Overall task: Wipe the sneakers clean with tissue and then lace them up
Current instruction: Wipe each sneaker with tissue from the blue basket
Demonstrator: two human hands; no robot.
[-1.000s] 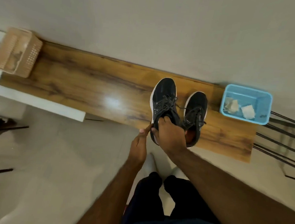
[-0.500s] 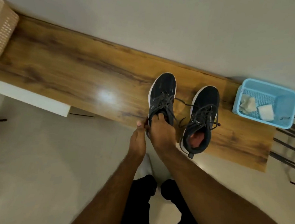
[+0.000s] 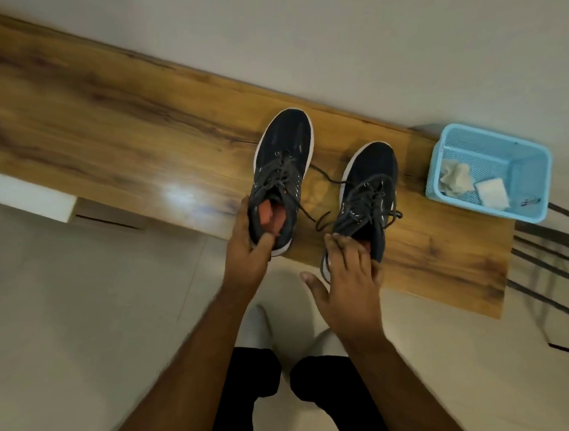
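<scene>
Two black sneakers with white soles and dark grey laces stand side by side on a long wooden shelf, toes pointing away from me. My left hand grips the heel of the left sneaker, thumb inside its orange-lined opening. My right hand rests with spread, relaxed fingers on the heel of the right sneaker. Loose lace ends lie on the wood between the two shoes. Used tissues lie in a blue basket.
The blue mesh basket sits at the shelf's right end against the wall. Black metal chair rods stick out at the right, below the basket. A white ledge runs under the shelf at left. My legs and white socks stand on the pale floor below.
My right hand has left the left sneaker and moved over to the right sneaker's heel. My left hand now grips the left sneaker's heel. The camera has shifted right, dropping the wicker basket from view.
</scene>
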